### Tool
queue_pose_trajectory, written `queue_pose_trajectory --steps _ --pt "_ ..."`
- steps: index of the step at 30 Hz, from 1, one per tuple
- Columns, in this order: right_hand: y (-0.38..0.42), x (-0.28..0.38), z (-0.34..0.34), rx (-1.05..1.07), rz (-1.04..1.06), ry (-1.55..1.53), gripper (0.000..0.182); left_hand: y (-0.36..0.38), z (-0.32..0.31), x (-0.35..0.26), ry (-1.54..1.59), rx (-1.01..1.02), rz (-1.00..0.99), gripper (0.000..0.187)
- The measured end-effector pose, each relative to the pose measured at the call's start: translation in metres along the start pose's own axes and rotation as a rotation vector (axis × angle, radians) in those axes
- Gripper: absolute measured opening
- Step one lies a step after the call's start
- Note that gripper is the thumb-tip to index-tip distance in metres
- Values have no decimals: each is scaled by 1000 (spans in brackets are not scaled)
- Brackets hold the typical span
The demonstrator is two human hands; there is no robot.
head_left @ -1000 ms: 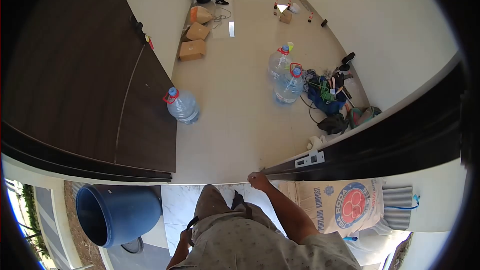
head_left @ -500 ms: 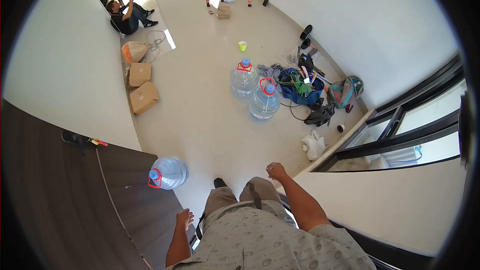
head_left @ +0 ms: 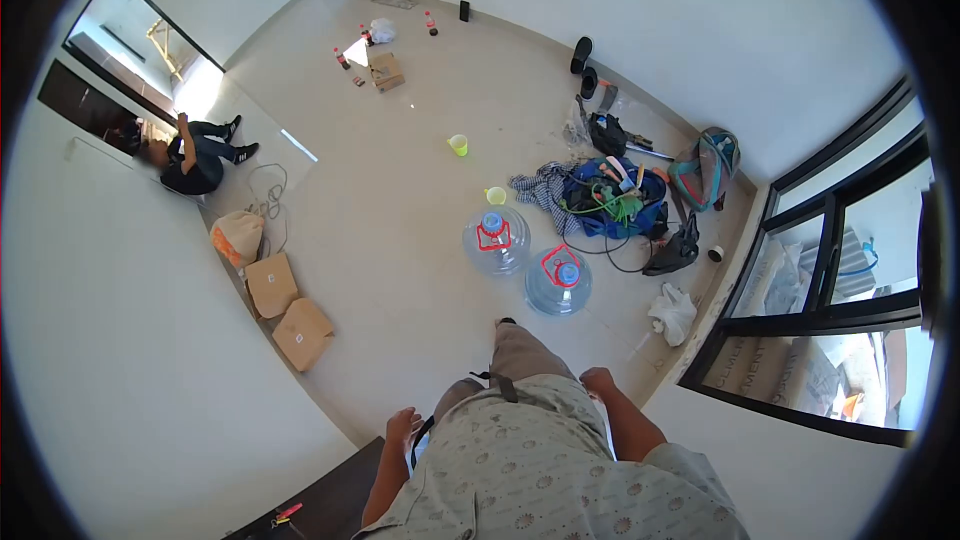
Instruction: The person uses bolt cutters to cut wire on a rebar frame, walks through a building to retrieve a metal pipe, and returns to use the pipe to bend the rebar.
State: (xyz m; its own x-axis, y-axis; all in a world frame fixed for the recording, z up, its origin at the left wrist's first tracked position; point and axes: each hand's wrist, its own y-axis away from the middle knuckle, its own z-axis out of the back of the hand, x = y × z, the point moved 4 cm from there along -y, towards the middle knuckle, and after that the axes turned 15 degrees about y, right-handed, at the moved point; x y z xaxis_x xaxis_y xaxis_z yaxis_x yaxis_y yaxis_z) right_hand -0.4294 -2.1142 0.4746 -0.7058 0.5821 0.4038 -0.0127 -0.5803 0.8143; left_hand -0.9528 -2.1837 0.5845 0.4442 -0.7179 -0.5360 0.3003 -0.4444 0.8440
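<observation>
A seated person [head_left: 196,158] was far off to the left, well beyond the fingers, with 2 cardboard boxes [head_left: 287,308] by the wall nearer in. The left hand [head_left: 404,427] hung at the hip, fingers loosely spread and holding nothing. Ahead of both hands stood 2 water jugs [head_left: 497,240], well apart from the fingertips. The right hand [head_left: 597,381] was loosely curled and empty, the nearer jug [head_left: 558,280] just ahead of it. A white bag [head_left: 673,312] lay to its right.

Clear water jugs [head_left: 497,241] carry red handles; cups [head_left: 458,145] yellow-green.
</observation>
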Motion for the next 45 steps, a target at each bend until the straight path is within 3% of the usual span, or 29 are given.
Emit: queue_pose_trajectory --steps 1,2,4,5,8,9,12,15,16,18,20,23,25,28,29,35,41,44,45 --pt "-12 45 16 -15 58 -63 12 -26 2 -17 -351 152 -141 41" --pt "-5 107 41 -70 -32 -331 13 -52 5 -33 -679 256 -333 40" --pt "-34 190 81 -104 114 -342 17 -81 -3 -79 -985 262 -333 39" --pt "-48 225 103 -154 148 -366 19 -109 9 -87 -791 340 -562 39" --pt "-97 298 155 -319 267 -419 22 -153 -12 -166 -647 323 -355 37" --pt "-110 314 170 -352 228 -442 22 -158 -24 -198 -519 204 -124 35" --pt "-145 348 194 -416 84 -525 21 -201 -40 -297 -672 300 -181 34" --pt "-178 349 157 -381 -177 -610 19 -272 -25 -399 -728 330 -361 34" --pt "-177 353 145 -368 -293 -607 17 -320 -11 -420 -957 377 -474 36" --pt "-176 380 123 -267 -315 -548 18 -299 -36 -494 -202 34 5 43" --pt "-171 414 102 -162 -356 -513 20 -328 -43 -563 -203 17 18 46" --pt "-175 481 106 -202 -236 -571 24 -375 -70 -641 -330 33 44 41" --pt "-185 510 112 -234 -200 -676 26 -403 -102 -683 -453 44 58 37" --pt "-204 534 141 -257 -195 -669 25 -430 -183 -732 -444 344 105 30" --pt "-213 538 151 -289 -212 -697 25 -436 -212 -741 -407 233 28 33" --pt "-285 526 205 -387 -340 -819 22 -441 -400 -755 -741 457 20 40" --pt "-357 525 280 -335 -476 -1024 23 -493 -518 -770 -970 390 73 36" --pt "-370 531 366 -432 -391 -1036 24 -548 -599 -793 -1909 955 -554 37" --pt "-379 525 389 -479 -360 -1019 24 -537 -635 -803 -1716 864 -374 39"
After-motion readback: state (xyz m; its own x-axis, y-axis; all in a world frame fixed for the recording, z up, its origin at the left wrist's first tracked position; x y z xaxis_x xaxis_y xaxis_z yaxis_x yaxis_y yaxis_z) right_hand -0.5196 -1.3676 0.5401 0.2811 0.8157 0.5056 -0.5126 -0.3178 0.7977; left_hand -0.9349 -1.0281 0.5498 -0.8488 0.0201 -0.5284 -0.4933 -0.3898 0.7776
